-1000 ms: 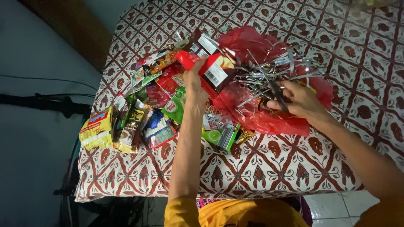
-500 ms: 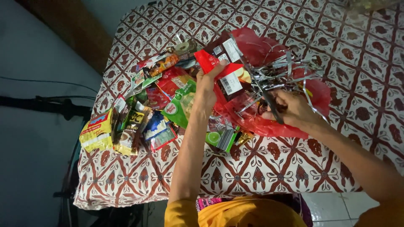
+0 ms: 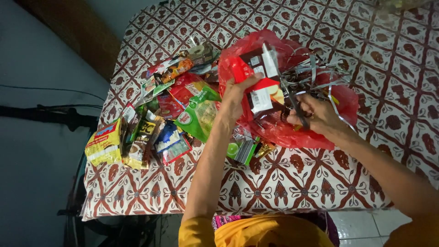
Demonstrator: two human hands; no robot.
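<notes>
1. Silver foil strips (image 3: 315,73) are held in a red plastic bag (image 3: 347,103) on the patterned tablecloth (image 3: 283,183).
2. A red and brown sachet (image 3: 260,82) is gripped by the left hand (image 3: 235,98), above the bag.
3. Dark scissors (image 3: 295,107) are clasped in the right hand (image 3: 320,116), just beside the sachet.
4. Loose packets (image 3: 151,132) are spread left of the bag.

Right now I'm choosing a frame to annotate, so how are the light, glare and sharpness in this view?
Head view: light falls on the patterned tablecloth, while the left side stays dark; glare on the silver strips and red plastic bag; the left hand and right hand look slightly soft; the packet pile is dimmer.
</notes>
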